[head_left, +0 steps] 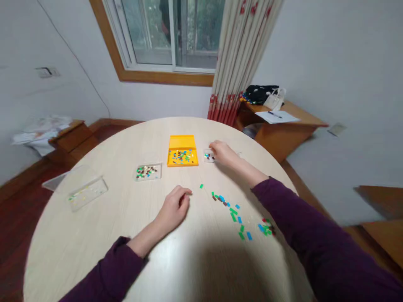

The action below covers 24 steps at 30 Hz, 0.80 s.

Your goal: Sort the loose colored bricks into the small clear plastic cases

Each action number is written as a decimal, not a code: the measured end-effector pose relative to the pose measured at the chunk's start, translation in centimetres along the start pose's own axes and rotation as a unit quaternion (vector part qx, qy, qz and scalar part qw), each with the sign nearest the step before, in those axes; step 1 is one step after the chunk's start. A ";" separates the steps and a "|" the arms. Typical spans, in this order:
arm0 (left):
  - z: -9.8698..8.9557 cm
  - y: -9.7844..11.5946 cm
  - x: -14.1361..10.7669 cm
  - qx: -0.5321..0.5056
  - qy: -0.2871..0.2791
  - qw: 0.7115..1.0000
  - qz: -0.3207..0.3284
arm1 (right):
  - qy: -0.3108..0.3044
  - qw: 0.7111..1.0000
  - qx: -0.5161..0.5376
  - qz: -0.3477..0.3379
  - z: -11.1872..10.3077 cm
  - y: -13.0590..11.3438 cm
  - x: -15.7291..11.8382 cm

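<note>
My right hand (223,153) reaches over a small clear plastic box (206,159) that holds some blue, green and dark brown chips. Its fingers are pinched together at the box, and whatever is between them is too small to make out; the hand hides the box's right part. My left hand (174,207) rests on the table, loosely curled, its index finger and thumb apart with nothing visible between them. Small green, blue and brown plastic chips (233,217) lie scattered to its right. A denser pile of chips (267,228), with a bit of red, lies beside my right sleeve.
An opened yellow box (182,141) with mixed chips stands at the table's middle back. Left of it are a clear box of chips (147,172), another clear box (88,195) with few pieces, and a clear lid (64,178) overhanging the round table's (126,243) edge.
</note>
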<state>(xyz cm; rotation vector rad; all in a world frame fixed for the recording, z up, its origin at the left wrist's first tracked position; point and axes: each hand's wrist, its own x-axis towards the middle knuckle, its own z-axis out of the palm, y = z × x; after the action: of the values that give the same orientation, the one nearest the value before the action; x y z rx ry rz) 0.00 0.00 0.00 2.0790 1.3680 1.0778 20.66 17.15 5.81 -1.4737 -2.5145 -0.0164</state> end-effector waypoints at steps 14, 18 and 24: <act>0.9 -1.0 2.6 0.127 -0.071 0.989 0.039 | -0.287 0.946 0.148 0.034 -4.7 -1.9 -17.7; 2.0 0.1 3.7 0.139 -0.134 0.979 0.058 | -0.275 0.948 0.158 0.028 -3.0 -3.3 -18.3; 2.3 1.3 3.1 0.091 -0.177 0.975 0.096 | -0.250 0.953 0.171 0.014 -2.6 -4.5 -15.6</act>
<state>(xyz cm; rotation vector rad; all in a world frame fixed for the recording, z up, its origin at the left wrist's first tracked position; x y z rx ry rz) 3.21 2.36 0.72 2.4342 1.1421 0.6232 24.57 1.14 5.70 -1.5039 -2.6717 0.8552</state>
